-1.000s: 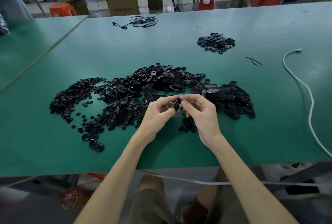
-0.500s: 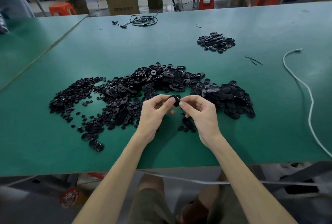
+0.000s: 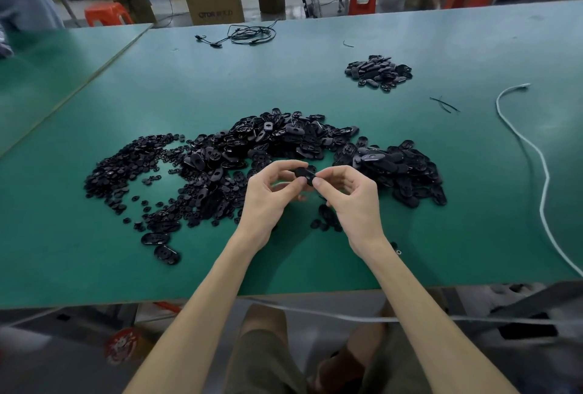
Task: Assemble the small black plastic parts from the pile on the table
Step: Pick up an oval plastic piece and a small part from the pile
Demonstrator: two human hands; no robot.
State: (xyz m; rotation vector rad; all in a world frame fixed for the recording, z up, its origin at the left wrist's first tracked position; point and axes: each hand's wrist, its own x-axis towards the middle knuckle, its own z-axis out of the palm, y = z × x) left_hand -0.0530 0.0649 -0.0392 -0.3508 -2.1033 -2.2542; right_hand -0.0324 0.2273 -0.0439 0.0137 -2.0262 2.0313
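A wide pile of small black plastic parts (image 3: 271,147) spreads across the green table (image 3: 315,78), with small round pieces at its left (image 3: 126,166) and oval shells toward the right (image 3: 403,169). Just in front of the pile, above the table, my left hand (image 3: 271,194) and my right hand (image 3: 350,198) meet. Both pinch one small black part (image 3: 305,174) between thumb and fingertips. A few loose parts (image 3: 325,220) lie under my right wrist.
A smaller heap of black parts (image 3: 378,71) sits at the back right. A white cable (image 3: 536,172) runs down the right side; a black cable coil (image 3: 249,35) lies at the far edge. Thin black strips (image 3: 444,104) lie near the heap. Boxes and orange stools stand beyond.
The black part between my fingertips has turned from edge-on to a flatter, wider pose. Both hands stay in the same spot.
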